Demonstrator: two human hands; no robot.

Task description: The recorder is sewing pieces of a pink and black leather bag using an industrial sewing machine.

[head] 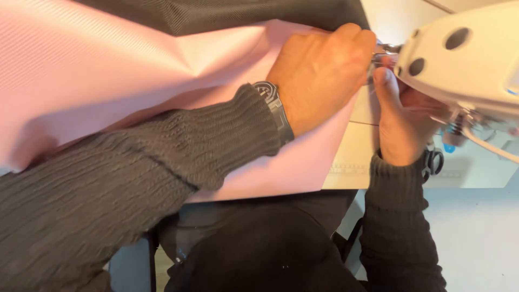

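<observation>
A large sheet of pink fabric (pixel 108 70) lies over the sewing table and reaches the machine. My left hand (pixel 319 75), with a dark watch on the wrist, rests knuckles up on the fabric's right edge, fingers curled down at the needle area. My right hand (pixel 403 119) sits just to the right, under the white sewing machine head (pixel 465 59), its thumb pointing up to the metal presser foot (pixel 385 53). Whether either hand pinches the fabric is hidden. Both arms wear dark ribbed sleeves.
A dark mesh fabric (pixel 216 13) lies along the top above the pink sheet. The pale table top (pixel 351 157) shows right of the fabric, with black scissors (pixel 432 162) partly behind my right wrist. A blue thread part (pixel 450 139) hangs under the machine.
</observation>
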